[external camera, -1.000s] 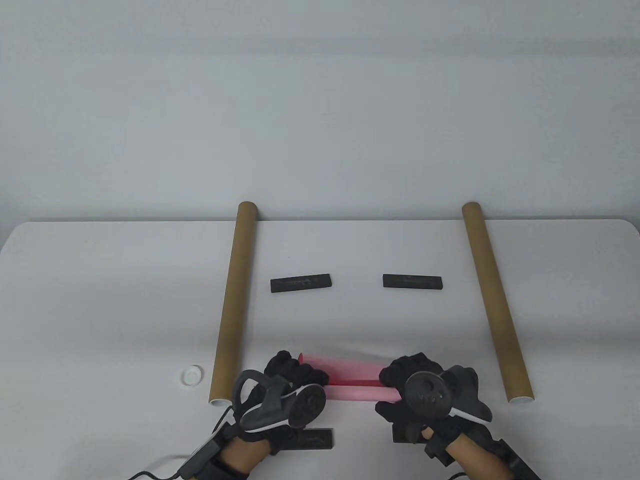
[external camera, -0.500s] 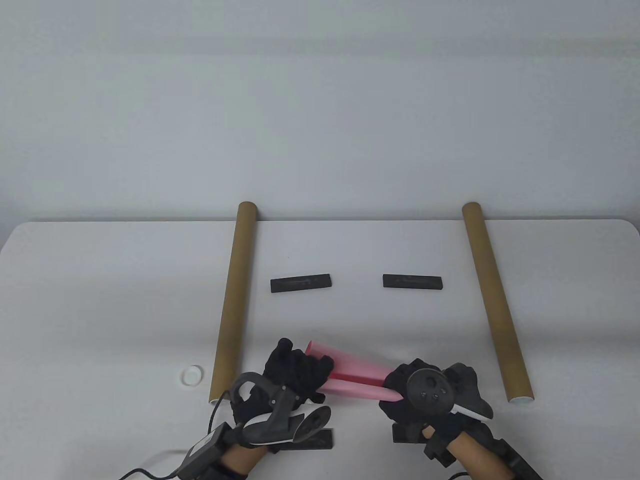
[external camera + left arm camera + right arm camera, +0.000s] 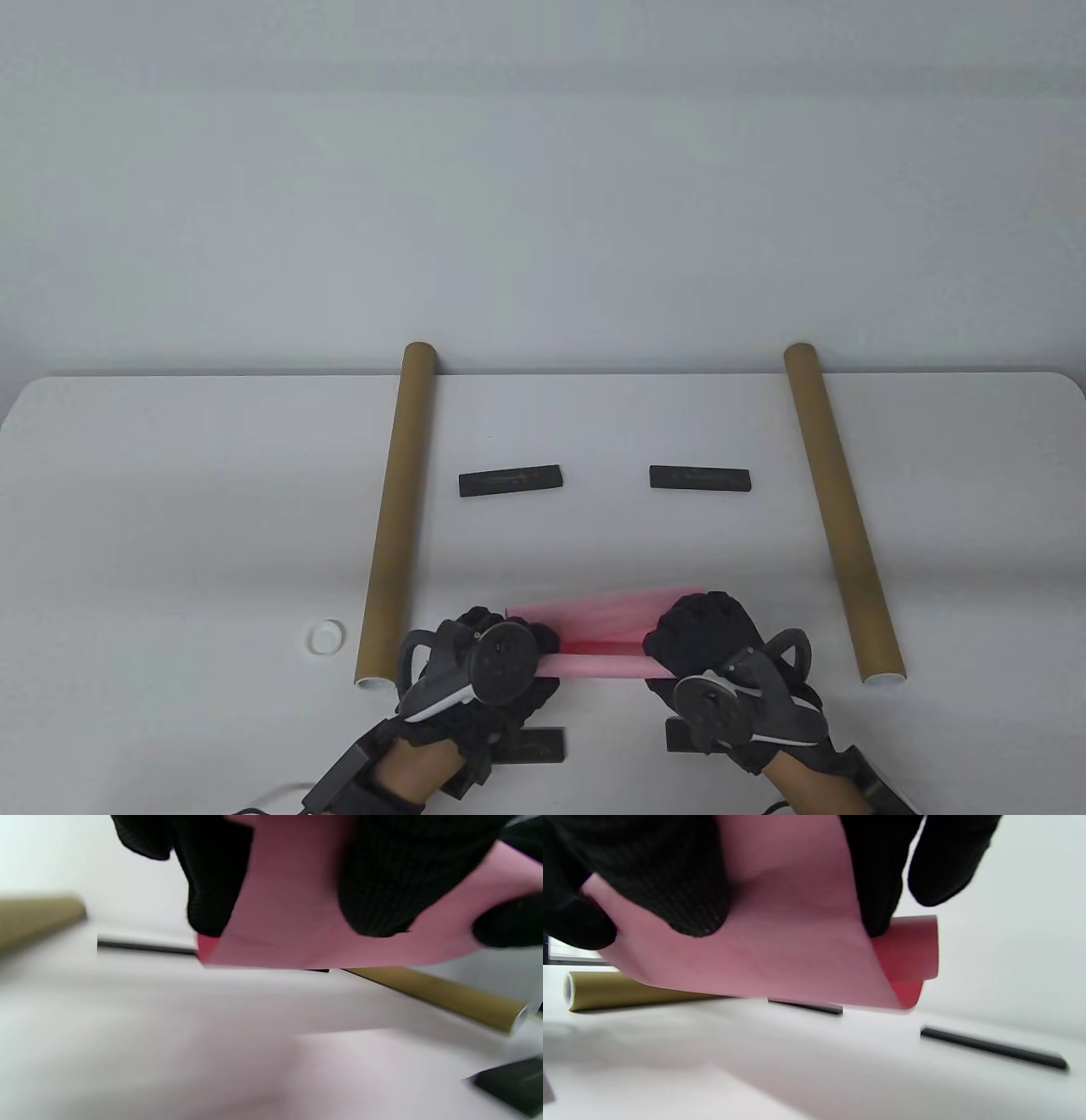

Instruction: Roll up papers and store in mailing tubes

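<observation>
A pink paper roll (image 3: 598, 632) lies crosswise just above the table near the front edge, loosely rolled. My left hand (image 3: 501, 637) grips its left end, and my right hand (image 3: 700, 632) grips its right end. In the left wrist view gloved fingers (image 3: 373, 878) curl over the pink paper (image 3: 292, 921). In the right wrist view fingers (image 3: 670, 878) wrap the pink paper (image 3: 780, 950), whose red inner side shows at the edge. Two brown mailing tubes lie lengthwise: the left tube (image 3: 397, 509) and the right tube (image 3: 840, 509).
Two black bar weights (image 3: 511, 480) (image 3: 701, 478) lie mid-table between the tubes. Two more black bars (image 3: 534, 745) (image 3: 683, 734) sit under my wrists at the front edge. A white tube cap (image 3: 325, 637) rests left of the left tube's open end.
The roll, tilted with its left end raised half a second ago, is level again. My left hand turned palm-down over it, and my right hand rolled forward over the right end.
</observation>
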Motion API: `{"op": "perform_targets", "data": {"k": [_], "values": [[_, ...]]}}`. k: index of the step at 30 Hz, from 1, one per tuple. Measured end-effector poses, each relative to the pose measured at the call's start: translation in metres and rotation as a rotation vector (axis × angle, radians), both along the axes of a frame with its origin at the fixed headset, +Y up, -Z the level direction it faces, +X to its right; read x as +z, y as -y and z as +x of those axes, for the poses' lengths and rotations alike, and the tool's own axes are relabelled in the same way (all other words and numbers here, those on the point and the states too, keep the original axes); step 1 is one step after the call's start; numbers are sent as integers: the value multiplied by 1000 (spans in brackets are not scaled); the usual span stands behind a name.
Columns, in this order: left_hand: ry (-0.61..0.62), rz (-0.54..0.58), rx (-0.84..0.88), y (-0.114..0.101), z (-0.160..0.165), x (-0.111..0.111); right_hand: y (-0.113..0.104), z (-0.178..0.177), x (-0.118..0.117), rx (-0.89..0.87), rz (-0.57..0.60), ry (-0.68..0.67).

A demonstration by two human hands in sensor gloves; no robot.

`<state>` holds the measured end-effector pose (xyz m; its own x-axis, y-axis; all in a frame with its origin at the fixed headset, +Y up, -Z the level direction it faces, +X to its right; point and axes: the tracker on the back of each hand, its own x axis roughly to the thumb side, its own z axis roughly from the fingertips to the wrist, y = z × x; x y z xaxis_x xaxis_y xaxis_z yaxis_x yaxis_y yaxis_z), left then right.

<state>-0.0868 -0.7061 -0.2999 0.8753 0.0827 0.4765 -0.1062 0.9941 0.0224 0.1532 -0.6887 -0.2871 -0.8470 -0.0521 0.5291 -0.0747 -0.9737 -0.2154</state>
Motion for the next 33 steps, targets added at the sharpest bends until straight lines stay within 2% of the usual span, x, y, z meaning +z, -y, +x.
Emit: {"op": "perform_targets", "data": {"k": [3, 5, 7, 9, 13, 15, 16, 18, 20, 21, 23, 26, 29, 32, 33], "values": [[105, 301, -273, 0, 9, 10, 3, 6, -7, -65, -138, 17], [133, 381, -314, -3, 12, 12, 5, 9, -10, -143, -234, 5], [118, 346, -256, -4, 12, 10, 7, 10, -10, -137, -249, -1], [88, 272, -206, -3, 9, 7, 6, 9, -7, -75, -147, -3], [32, 3, -32, 4, -2, -6, 3, 2, 5, 21, 122, -63], [40, -144, 59, 6, -7, -10, 3, 1, 6, 23, 139, -58], [38, -167, 81, 7, -7, -10, 3, 2, 5, 9, 133, -57], [32, -138, 59, 6, -7, -7, 3, 3, 2, -22, 93, -49], [36, 8, -26, 3, -3, -2, 4, 4, -1, -40, 19, -54], [57, 98, -98, 1, 1, 3, 5, 5, -5, -45, -66, -40], [115, 237, -201, -2, 6, 10, 7, 7, -8, -54, -139, -39], [144, 351, -265, -5, 12, 17, 9, 9, -11, -101, -214, -34], [115, 303, -199, -7, 8, 13, 9, 9, -9, -83, -161, -31], [40, 83, -86, -1, -3, 0, 6, 5, -1, 9, 28, -34], [26, 33, -61, 0, -5, -2, 5, 5, 0, 14, 60, -30]]}}
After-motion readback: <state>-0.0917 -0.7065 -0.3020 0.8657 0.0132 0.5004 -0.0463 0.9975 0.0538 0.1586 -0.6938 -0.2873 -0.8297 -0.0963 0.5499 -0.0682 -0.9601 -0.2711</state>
